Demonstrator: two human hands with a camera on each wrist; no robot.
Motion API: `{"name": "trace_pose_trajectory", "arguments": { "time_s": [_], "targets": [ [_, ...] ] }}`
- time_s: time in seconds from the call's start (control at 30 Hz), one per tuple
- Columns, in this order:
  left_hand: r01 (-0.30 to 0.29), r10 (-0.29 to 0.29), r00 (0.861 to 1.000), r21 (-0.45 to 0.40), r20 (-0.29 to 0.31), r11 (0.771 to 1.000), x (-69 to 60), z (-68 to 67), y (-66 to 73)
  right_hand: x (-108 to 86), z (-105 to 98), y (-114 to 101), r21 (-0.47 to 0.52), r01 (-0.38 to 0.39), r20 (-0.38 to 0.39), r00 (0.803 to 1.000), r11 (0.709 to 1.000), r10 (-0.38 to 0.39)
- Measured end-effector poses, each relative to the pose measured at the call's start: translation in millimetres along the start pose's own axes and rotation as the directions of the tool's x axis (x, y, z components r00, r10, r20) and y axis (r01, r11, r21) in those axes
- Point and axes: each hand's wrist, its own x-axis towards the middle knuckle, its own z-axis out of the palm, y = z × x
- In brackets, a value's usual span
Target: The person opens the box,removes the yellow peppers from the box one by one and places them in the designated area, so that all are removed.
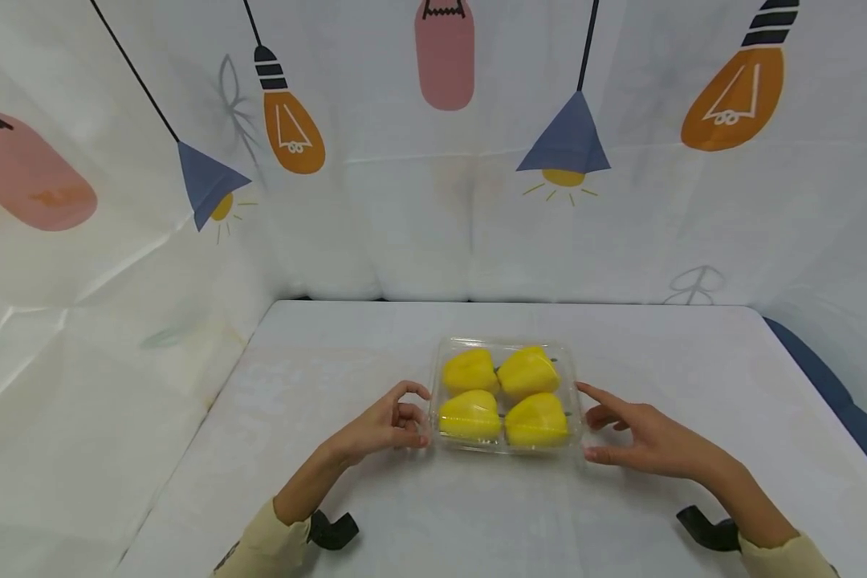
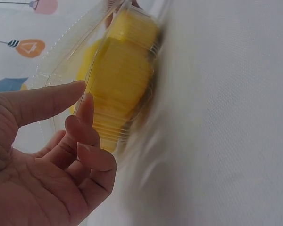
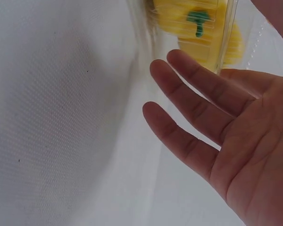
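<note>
A clear plastic clamshell box [image 1: 506, 449] lies on the white table and holds several yellow bell peppers [image 1: 536, 420]. One green stem [image 3: 198, 22] shows through the plastic in the right wrist view. At the box's left side is my left hand [image 1: 386, 421], index finger and thumb apart, the other fingers loosely curled. Its fingertips are at the rim in the left wrist view; whether they touch it I cannot tell. My right hand [image 1: 639, 437] is by the right side, index fingertip close to the upper right edge, the remaining fingers relaxed and holding nothing.
The white table [image 1: 347, 337] extends around the box. Behind it hangs a pale sheet [image 1: 405, 233] printed with lamps and bulbs. A dark blue rounded object [image 1: 824, 377] stands beyond the table's right edge. Black curved pieces [image 1: 335, 531] sit at both wrists.
</note>
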Motion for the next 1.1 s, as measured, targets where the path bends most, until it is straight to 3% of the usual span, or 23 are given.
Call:
{"name": "trace_pose_trajectory", "arguments": {
  "time_s": [0.27, 0.67, 0.8, 1.1],
  "targets": [
    [-0.003, 0.004, 0.999, 0.033, -0.036, 0.999, -0.7, 2.0, 4.0, -0.4, 0.9, -0.8, -0.072, 0.021, -0.053, 0.998, 0.997, -0.025],
    [-0.012, 0.012, 1.000, 0.016, -0.026, 1.000, -2.2, 1.9, 4.4, -3.9, 6.0, -1.9, -0.107, 0.043, -0.162, 0.985, 0.993, -0.061],
    [-0.007, 0.007, 1.000, 0.017, -0.021, 1.000, -1.6, 1.3, 4.7, -6.1, 7.4, -1.3, -0.112, 0.137, -0.218, 0.963, 0.984, -0.159],
    [0.002, -0.002, 1.000, 0.020, -0.008, 1.000, 0.4, -1.3, 3.1, -6.2, 10.6, -1.0, -0.102, 0.371, -0.273, 0.882, 0.923, -0.384]
  ]
}}
